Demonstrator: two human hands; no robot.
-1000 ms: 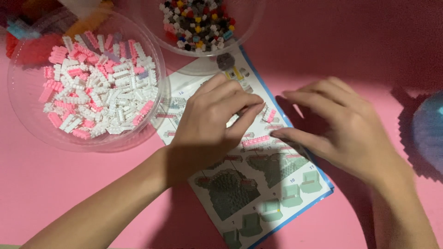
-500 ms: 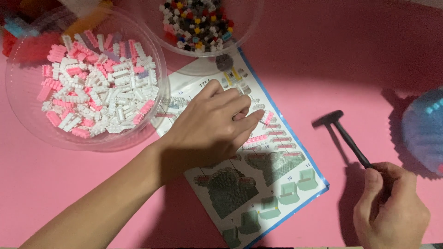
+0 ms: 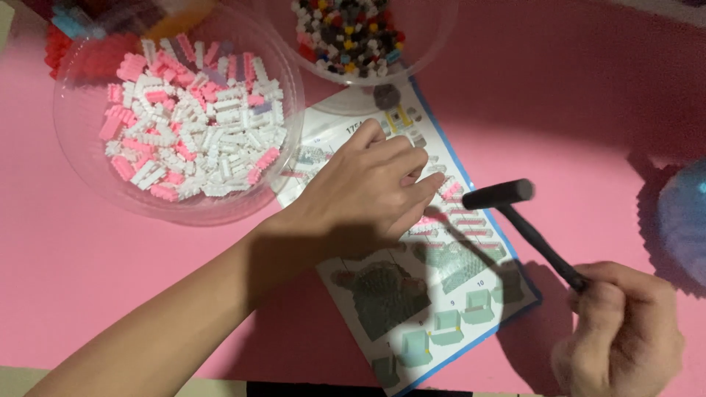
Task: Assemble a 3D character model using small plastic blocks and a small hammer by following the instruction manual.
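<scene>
Right hand [image 3: 625, 334], nearest the camera at lower right, was closed around the lower end of a small black hammer with a thin straight handle and cylindrical head [image 3: 526, 220]. The head hovered over the right edge of the printed instruction sheet with a blue border [image 3: 441, 323]. Judgement: the hammer looked light and stiff, likely plastic, head-heavy only slightly; the grip far down the handle gives swing but less control.

Left hand [image 3: 368, 195] lay palm-down on the sheet, fingers curled together; I could not tell whether they pinched a small brick [image 3: 434, 218] beneath them. Judgement: such bricks are tiny, hard and easily scattered.

Beyond, 1 clear plastic bowl of white and pink bricks [image 3: 187, 121] sat upper left, touching the sheet's corner. 1 clear bowl of mixed dark and coloured bricks [image 3: 353, 29] was cut off by the top edge. A blue object [image 3: 684, 220] at the right edge was blurred and unidentifiable. All rested on a pink tabletop [image 3: 588, 95].
</scene>
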